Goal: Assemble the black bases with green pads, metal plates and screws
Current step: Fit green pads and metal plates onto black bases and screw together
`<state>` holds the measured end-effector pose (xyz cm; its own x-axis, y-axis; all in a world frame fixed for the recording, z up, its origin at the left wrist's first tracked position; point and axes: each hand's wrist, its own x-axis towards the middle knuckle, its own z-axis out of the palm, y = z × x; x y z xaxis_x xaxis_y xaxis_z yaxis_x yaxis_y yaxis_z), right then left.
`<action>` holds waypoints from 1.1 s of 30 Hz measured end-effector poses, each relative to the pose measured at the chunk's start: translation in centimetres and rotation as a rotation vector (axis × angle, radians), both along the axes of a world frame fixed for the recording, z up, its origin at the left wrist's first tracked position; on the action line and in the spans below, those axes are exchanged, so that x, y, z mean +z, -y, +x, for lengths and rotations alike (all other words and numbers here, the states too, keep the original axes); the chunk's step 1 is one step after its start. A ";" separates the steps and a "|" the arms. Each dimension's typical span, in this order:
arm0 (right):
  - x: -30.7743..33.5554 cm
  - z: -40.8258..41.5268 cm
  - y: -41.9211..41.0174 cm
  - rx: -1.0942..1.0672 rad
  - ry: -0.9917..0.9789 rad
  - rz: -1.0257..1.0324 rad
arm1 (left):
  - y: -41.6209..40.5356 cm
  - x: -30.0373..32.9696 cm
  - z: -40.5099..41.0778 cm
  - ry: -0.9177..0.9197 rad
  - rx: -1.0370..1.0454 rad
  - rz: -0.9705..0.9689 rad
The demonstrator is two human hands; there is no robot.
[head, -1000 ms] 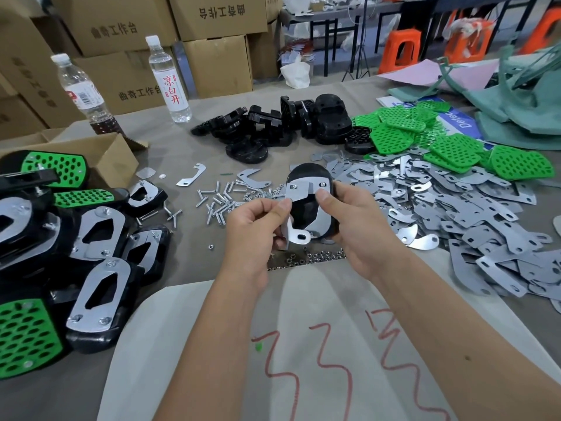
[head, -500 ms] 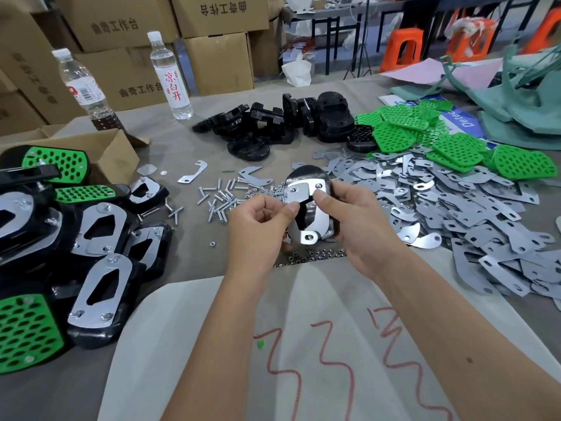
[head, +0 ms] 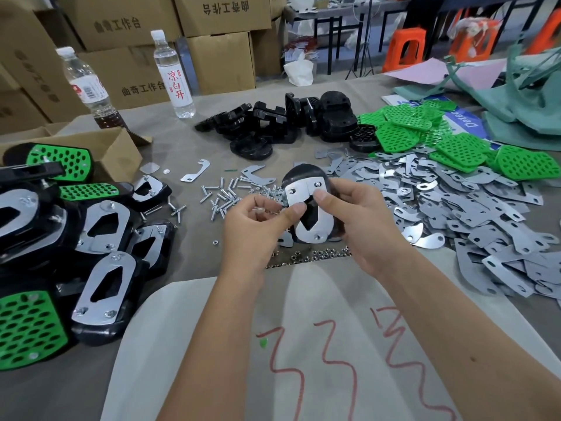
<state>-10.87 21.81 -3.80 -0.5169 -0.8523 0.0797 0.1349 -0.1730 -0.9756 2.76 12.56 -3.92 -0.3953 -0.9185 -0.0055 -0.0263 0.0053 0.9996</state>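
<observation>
head view: both hands hold one black base (head: 306,177) up over the middle of the worktop (head: 182,147). the right hand (head: 361,226) grips its side, thumb on the metal plates (head: 303,192). the left hand (head: 258,226) pinches the plate's left edge. loose screws (head: 218,199) lie at 10 o'clock from it, plates (head: 455,214) at 3, green pads (head: 455,147) at 2, done bases (head: 103,287) at 8.

Both forearms reach forward, left hand (head: 258,226) and right hand (head: 361,223) raised, fingers curled, thumbs nearly meeting.
</observation>
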 end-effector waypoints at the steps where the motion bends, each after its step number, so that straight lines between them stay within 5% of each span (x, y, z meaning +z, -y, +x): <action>1: 0.0 0.0 0.1 -0.025 0.002 0.001 | -0.1 0.3 0.1 -0.041 -0.058 0.046; 4: 0.1 0.0 0.2 -0.062 0.020 0.009 | -0.7 1.0 0.0 -0.138 -0.174 0.106; 8: 0.4 0.4 0.3 -0.005 -0.051 -0.061 | -0.2 1.6 0.1 -0.278 0.021 0.170; 13: -0.4 1.2 0.5 -0.054 -0.988 0.083 | 2.2 1.8 2.2 -0.375 0.313 0.294; 17: -0.7 3.6 1.5 0.183 -1.236 0.185 | 3.4 1.7 3.6 -0.370 0.423 0.301; 26: -0.5 3.4 2.3 0.107 -1.159 0.279 | 3.2 1.5 3.2 -0.267 0.351 0.356; 33: -0.9 1.9 1.5 -0.185 -0.494 -0.030 | 1.6 1.6 2.0 -0.072 0.061 0.262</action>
